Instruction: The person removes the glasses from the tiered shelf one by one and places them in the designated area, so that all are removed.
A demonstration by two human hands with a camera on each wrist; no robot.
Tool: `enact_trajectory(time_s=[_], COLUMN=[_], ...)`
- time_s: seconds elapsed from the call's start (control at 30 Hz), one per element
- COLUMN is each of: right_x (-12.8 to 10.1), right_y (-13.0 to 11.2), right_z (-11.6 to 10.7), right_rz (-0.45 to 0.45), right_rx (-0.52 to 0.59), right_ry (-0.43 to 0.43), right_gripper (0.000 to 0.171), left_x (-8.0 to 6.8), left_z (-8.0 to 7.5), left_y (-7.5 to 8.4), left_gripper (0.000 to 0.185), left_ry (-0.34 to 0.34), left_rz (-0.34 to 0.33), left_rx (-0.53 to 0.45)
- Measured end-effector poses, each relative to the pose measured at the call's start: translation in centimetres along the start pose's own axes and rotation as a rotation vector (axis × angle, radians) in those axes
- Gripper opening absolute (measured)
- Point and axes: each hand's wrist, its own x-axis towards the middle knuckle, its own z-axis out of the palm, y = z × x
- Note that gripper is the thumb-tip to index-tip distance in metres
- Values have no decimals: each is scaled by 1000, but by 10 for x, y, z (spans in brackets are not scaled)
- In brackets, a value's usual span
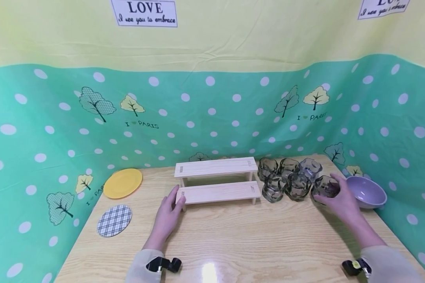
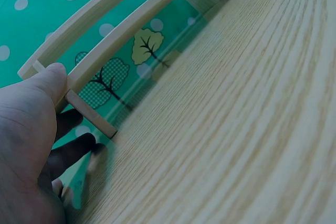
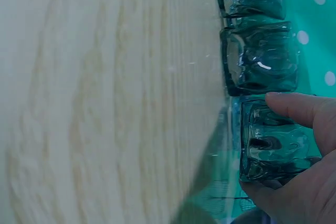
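A two-tier pale wooden shelf (image 1: 217,184) stands mid-table. My left hand (image 1: 176,197) lies low on the table at the lower tier's left end, thumb on the front corner and fingers fairly straight beside the leg. In the left wrist view the left hand (image 2: 59,109) has its thumb tip on the shelf (image 2: 121,40) corner. Right of the shelf stand several smoky glass cups (image 1: 287,179). My right hand (image 1: 331,193) grips the rightmost cup (image 1: 325,187). The right wrist view shows the right hand (image 3: 262,145) with thumb and fingers curled round that cup (image 3: 278,153).
A purple bowl (image 1: 366,192) sits just right of the held cup, near the table's right edge. A yellow plate (image 1: 122,182) and a checked round coaster (image 1: 114,220) lie at the left. A green dotted backdrop (image 1: 212,114) walls in three sides.
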Motion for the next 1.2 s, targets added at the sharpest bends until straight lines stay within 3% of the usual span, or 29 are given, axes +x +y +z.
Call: enact_trajectory(time_s=[0.67,1.2], right_x=[18,19], right_y=[7,6], right_z=[16,11], right_rz=[-10,-63], right_rx=[6,-35], right_ry=[-29,-59], right_gripper=[118,116], left_x=[4,0], left_z=[-2,0], left_y=[0,3], left_gripper=[73,75], left_ry=[2,4], left_rz=[-5,-22], left_rx=[5,4])
